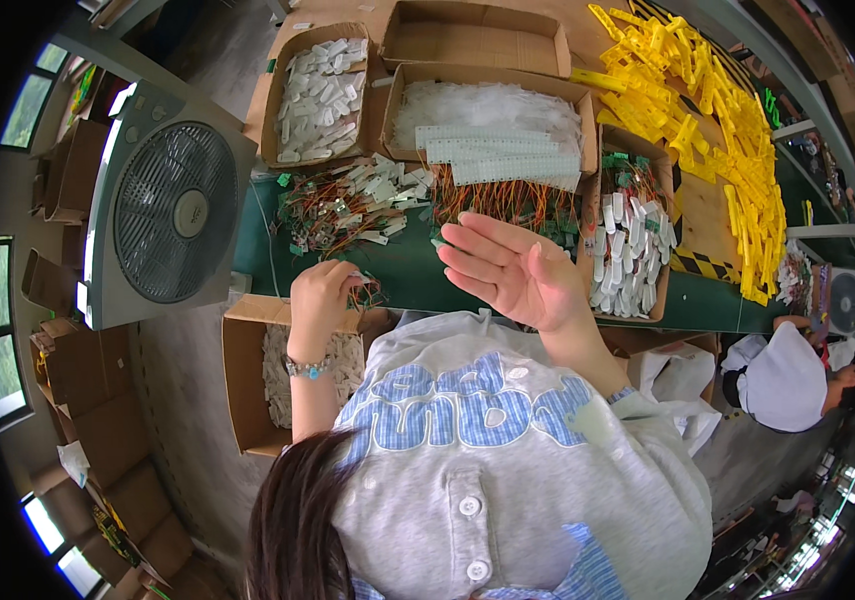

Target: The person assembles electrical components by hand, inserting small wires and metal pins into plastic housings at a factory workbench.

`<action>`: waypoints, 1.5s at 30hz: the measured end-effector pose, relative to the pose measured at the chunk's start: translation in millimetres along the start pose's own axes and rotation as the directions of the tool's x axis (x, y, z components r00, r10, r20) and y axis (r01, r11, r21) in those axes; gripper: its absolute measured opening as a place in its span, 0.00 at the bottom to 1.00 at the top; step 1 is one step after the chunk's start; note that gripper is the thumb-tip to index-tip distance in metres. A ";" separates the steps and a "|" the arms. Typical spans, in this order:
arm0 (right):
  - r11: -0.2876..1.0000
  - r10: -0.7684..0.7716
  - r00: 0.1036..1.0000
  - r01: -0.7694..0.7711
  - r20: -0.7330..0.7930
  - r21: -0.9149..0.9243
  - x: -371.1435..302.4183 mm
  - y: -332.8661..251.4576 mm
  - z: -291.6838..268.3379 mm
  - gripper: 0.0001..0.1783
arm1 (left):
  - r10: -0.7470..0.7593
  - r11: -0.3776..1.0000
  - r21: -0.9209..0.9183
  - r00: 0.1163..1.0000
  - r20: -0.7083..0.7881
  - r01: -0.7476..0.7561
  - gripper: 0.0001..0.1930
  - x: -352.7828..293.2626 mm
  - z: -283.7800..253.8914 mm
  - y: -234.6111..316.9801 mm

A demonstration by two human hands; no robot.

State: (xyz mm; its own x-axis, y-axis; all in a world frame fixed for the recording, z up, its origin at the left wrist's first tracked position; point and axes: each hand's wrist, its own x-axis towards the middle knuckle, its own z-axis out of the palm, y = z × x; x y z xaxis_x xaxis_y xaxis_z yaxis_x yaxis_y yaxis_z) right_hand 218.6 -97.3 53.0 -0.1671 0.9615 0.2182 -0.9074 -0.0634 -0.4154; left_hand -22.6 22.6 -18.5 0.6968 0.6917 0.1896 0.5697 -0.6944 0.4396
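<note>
Above the front edge of the green table point(418, 287), my left hand point(320, 305) pinches a small wired part point(368, 292), with red-orange wires hanging from the fingertips. Fingers cover most of that part. To the right, my right hand point(520, 275) is raised with its palm turned up, fingers stretched and nothing in it. Beyond my left hand lies a loose pile of white plastic pieces with wires point(353, 200). Behind my right hand are bundled orange wires point(508, 207), beside white perforated strips point(498, 150).
Cardboard boxes hold white pieces point(323, 95), clear bags point(488, 105) and wired white parts point(633, 245). Yellow plastic parts point(708, 110) heap at the right. A grey box fan point(178, 205) stands left. Below the table edge sits another carton point(245, 380). A person point(783, 375) works far right.
</note>
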 end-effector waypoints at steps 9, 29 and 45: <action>0.996 -0.085 0.987 0.082 0.138 0.024 -30.8 -13.0 5.1 0.35 | 0.088 0.996 -0.016 0.996 0.025 -0.088 0.03 22.5 2.5 23.1; 0.971 -0.218 0.966 0.201 -0.140 -0.129 -75.7 -42.0 3.6 0.28 | 0.098 0.995 -0.016 0.993 0.068 -0.097 0.05 29.8 31.5 45.2; -0.542 -0.810 0.561 -0.604 0.171 -0.584 -168.1 -82.4 -51.1 0.06 | 0.080 0.996 -0.040 0.990 0.119 -0.075 0.04 31.1 47.3 42.4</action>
State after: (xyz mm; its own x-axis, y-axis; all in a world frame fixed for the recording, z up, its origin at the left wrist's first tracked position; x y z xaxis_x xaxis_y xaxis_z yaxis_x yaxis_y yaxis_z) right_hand 341.1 -240.0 5.4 0.5751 0.5454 0.6097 0.8181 -0.3907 -0.4220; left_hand 43.9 5.3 -35.5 0.7870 0.6056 0.1179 0.4975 -0.7360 0.4591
